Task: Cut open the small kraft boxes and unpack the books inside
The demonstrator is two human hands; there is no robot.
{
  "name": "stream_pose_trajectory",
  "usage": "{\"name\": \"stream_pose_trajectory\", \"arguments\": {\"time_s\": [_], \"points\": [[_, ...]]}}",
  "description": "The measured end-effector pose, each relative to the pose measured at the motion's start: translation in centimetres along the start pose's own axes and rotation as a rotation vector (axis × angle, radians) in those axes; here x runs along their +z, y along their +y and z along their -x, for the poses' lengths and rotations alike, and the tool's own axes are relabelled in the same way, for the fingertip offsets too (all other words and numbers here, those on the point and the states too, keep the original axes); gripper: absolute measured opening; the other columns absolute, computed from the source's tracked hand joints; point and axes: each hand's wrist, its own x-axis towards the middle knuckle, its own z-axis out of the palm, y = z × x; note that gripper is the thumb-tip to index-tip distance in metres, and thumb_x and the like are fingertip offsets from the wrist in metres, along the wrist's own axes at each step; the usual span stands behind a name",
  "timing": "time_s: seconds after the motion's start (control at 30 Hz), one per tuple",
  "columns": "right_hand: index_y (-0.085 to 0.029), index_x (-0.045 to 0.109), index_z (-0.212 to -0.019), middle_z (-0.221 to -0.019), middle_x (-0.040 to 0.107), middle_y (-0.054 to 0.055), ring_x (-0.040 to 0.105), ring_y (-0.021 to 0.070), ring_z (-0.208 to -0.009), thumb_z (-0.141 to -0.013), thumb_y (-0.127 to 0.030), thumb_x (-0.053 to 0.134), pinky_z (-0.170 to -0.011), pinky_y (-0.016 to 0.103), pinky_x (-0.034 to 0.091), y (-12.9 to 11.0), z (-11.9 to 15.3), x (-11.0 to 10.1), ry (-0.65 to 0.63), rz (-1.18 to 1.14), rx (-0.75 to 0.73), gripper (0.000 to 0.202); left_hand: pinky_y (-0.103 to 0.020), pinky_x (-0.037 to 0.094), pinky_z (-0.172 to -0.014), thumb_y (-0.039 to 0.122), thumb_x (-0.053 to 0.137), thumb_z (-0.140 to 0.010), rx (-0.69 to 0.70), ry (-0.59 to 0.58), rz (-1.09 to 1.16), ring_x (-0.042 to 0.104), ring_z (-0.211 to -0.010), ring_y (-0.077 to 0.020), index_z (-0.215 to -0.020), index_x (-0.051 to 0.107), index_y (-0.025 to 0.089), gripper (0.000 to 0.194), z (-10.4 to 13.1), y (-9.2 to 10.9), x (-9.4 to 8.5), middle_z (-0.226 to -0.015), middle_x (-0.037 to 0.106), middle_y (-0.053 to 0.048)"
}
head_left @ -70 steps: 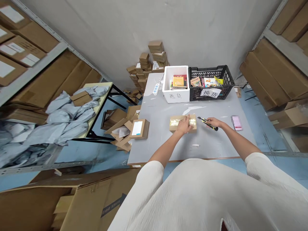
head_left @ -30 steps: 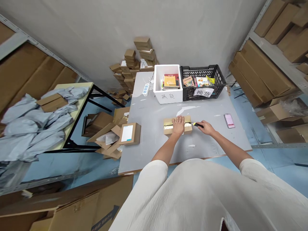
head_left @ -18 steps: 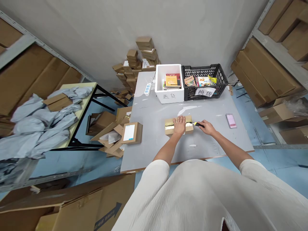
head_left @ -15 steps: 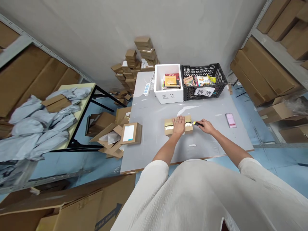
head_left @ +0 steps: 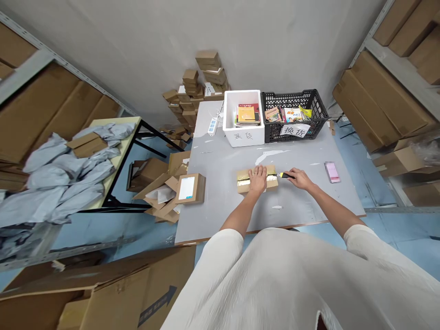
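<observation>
A small cardboard box (head_left: pixel 272 184) with shiny tape along its top lies on the grey table (head_left: pixel 220 201) in front of me. My left hand (head_left: pixel 257 178) rests flat on top of this box, fingers stretched out. From the right, my right hand (head_left: pixel 299 178) grips a black and yellow utility knife (head_left: pixel 286 175). The knife's blade end points left and reaches the box's right end, along the taped seam. Whether the blade is inside the seam is too small to tell.
Behind the box stand a white foam bin (head_left: pixel 244 139) and a black crate (head_left: pixel 295 133), both with books. A labelled carton (head_left: pixel 194 189) sits at the table's left edge, a power strip (head_left: pixel 212 126) at the back left, a pink blurred item (head_left: pixel 332 172) at right. Grey parcels (head_left: pixel 51 178) cover a side table.
The whole view has shifted slightly. My right hand and the knife have drawn back a little to the right from the box. My left hand stays on the box.
</observation>
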Motion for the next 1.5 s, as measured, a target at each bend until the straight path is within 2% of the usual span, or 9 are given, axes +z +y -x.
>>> {"name": "stream_pose_trajectory", "arguments": {"time_s": [0.33, 0.53, 0.63, 0.9, 1.07, 1.23, 1.33, 1.43, 1.5], "points": [[-0.033, 0.070, -0.153, -0.128, 0.073, 0.014, 0.068, 0.0334, -0.114, -0.111, -0.048, 0.051, -0.097, 0.045, 0.054, 0.3, 0.1, 0.7, 0.014, -0.058, -0.011, 0.049, -0.070, 0.010, -0.135, 0.025, 0.036, -0.110, -0.017, 0.022, 0.093, 0.034, -0.167, -0.0378, -0.171, 0.046, 0.024, 0.062, 0.3, 0.4, -0.2, -0.177, 0.044, -0.019], [-0.029, 0.070, -0.153, -0.130, 0.072, 0.016, 0.068, 0.0353, -0.115, -0.109, -0.049, 0.051, -0.100, 0.049, 0.055, 3.5, 0.4, -2.3, 0.170, -0.077, 0.079, 0.052, -0.067, 0.011, -0.136, 0.025, 0.036, -0.110, -0.023, 0.005, 0.044, 0.035, -0.167, -0.0352, -0.171, 0.046, 0.024, 0.062, 0.5, 0.2, -0.5, -0.176, 0.046, -0.017], [-0.029, 0.070, -0.152, -0.129, 0.073, 0.014, 0.069, 0.0354, -0.116, -0.107, -0.049, 0.054, -0.103, 0.050, 0.055, 3.9, 0.5, -3.3, 0.169, -0.104, 0.086, 0.052, -0.066, 0.013, -0.137, 0.027, 0.036, -0.109, -0.026, 0.012, 0.016, 0.036, -0.166, -0.0358, -0.170, 0.048, 0.020, 0.063, 0.3, 0.3, -0.5, -0.175, 0.046, -0.018], [-0.026, 0.070, -0.146, -0.130, 0.072, 0.014, 0.069, 0.0357, -0.117, -0.102, -0.053, 0.061, -0.104, 0.050, 0.057, 1.3, 0.7, -0.6, 0.137, -0.234, 0.177, 0.052, -0.064, 0.008, -0.139, 0.041, 0.043, -0.107, -0.008, -0.070, -0.021, 0.022, -0.172, -0.0350, -0.173, 0.041, 0.016, 0.071, 1.0, -0.9, -1.8, -0.183, 0.032, -0.018], [-0.026, 0.074, -0.134, -0.123, 0.074, 0.013, 0.071, 0.0339, -0.113, -0.099, -0.063, 0.063, -0.101, 0.050, 0.059, -1.0, 0.8, 1.9, 0.151, -0.391, 0.231, 0.052, -0.064, 0.009, -0.139, 0.064, 0.056, -0.102, -0.079, -0.106, -0.034, 0.016, -0.173, -0.0377, -0.173, 0.040, 0.022, 0.084, 4.3, -4.2, -3.7, -0.185, 0.025, -0.017], [-0.027, 0.074, -0.128, -0.132, 0.076, 0.012, 0.073, 0.0319, -0.115, -0.095, -0.060, 0.067, -0.104, 0.050, 0.059, -4.0, -0.2, 3.8, 0.131, -0.540, 0.271, 0.047, -0.064, 0.009, -0.138, 0.067, 0.075, -0.091, -0.150, -0.094, 0.006, 0.015, -0.173, -0.0419, -0.173, 0.040, 0.025, 0.098, 7.3, -6.4, -4.4, -0.186, 0.022, -0.018], [-0.027, 0.072, -0.128, -0.128, 0.079, 0.010, 0.074, 0.0314, -0.116, -0.093, -0.057, 0.067, -0.106, 0.052, 0.059, -5.6, -0.6, 4.6, 0.120, -0.622, 0.298, 0.047, -0.063, 0.020, -0.137, 0.059, 0.085, -0.085, -0.212, -0.062, 0.077, 0.021, -0.170, -0.0457, -0.171, 0.041, 0.027, 0.102, 8.3, -7.3, -4.1, -0.186, 0.020, -0.019], [-0.027, 0.071, -0.126, -0.125, 0.081, 0.009, 0.074, 0.0319, -0.119, -0.091, -0.060, 0.067, -0.108, 0.054, 0.058, -6.4, -0.6, 5.0, 0.152, -0.672, 0.335, 0.048, -0.058, 0.041, -0.126, 0.051, 0.085, -0.087, -0.302, -0.084, 0.187, 0.041, -0.160, -0.0454, -0.173, 0.037, 0.030, 0.101, 8.6, -8.0, -3.5, -0.186, 0.018, -0.018], [-0.026, 0.071, -0.125, -0.123, 0.081, 0.009, 0.074, 0.0322, -0.119, -0.090, -0.063, 0.068, -0.108, 0.054, 0.058, -6.5, -0.5, 4.9, 0.186, -0.677, 0.353, 0.051, -0.054, 0.048, -0.121, 0.050, 0.083, -0.088, -0.327, -0.096, 0.247, 0.048, -0.155, -0.0432, -0.173, 0.036, 0.032, 0.098, 8.4, -8.3, -3.3, -0.185, 0.020, -0.016]]}}
